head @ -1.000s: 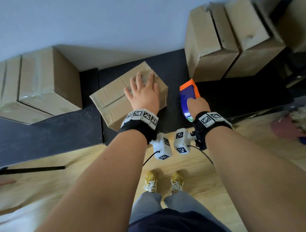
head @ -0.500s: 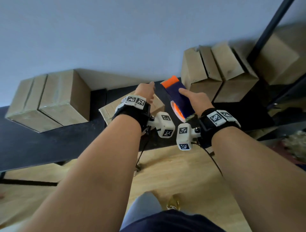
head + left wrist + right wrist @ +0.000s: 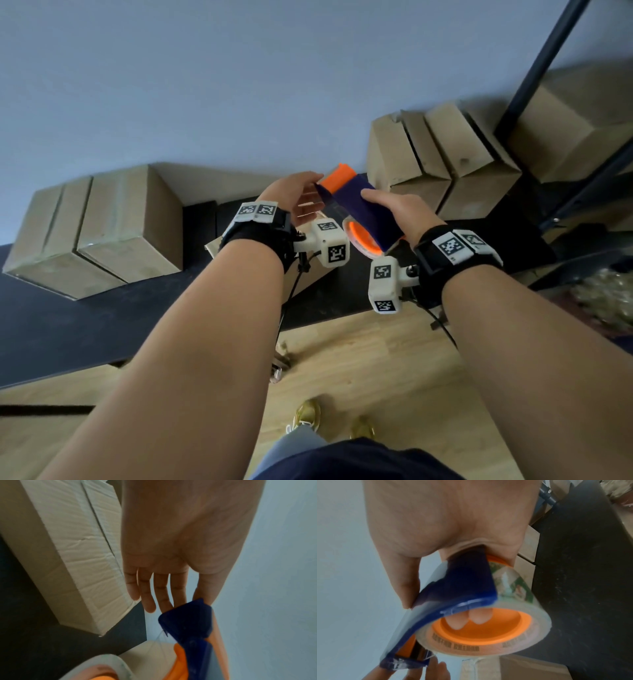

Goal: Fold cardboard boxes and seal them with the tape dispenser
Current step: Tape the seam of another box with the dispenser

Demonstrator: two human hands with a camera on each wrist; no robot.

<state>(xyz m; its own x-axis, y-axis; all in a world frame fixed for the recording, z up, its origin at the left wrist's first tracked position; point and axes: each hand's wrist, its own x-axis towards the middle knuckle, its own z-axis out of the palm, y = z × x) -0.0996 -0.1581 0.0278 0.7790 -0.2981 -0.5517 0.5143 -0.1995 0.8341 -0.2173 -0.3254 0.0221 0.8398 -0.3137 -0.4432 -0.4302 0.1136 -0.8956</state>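
The right hand [image 3: 399, 210] is wrapped round the tape dispenser [image 3: 363, 209], held up in the air at the centre of the head view: the thumb lies along the blue shell and, in the right wrist view, two fingertips [image 3: 478, 617] show inside the orange core of the tape roll [image 3: 489, 622]. That is a sound place to take it, since the core and shell are rigid plastic and the whole tool looks light enough for one hand. The left hand [image 3: 294, 195] is nearly flat, fingers straight, its fingertips [image 3: 164, 601] meeting the blue nose of the dispenser, where the cutter and the loose tape end sit. Whether it has pinched the tape cannot be told; only a thin clear film shows there. The tape is likely flimsy and sticky, apt to fold onto itself, so it wants taking by its free edge, clear of the toothed blade.

Below the hands, mostly hidden by the left wrist, a cardboard box [image 3: 73, 545] rests on the dark desk [image 3: 68, 325], flaps folded shut with the centre seam showing and no tape plainly visible along it. It should be light and stiff, though the flaps may spring up unless pressed. Finished boxes [image 3: 102, 222] stand at the left of the frame and more boxes [image 3: 442, 164] at the upper right.
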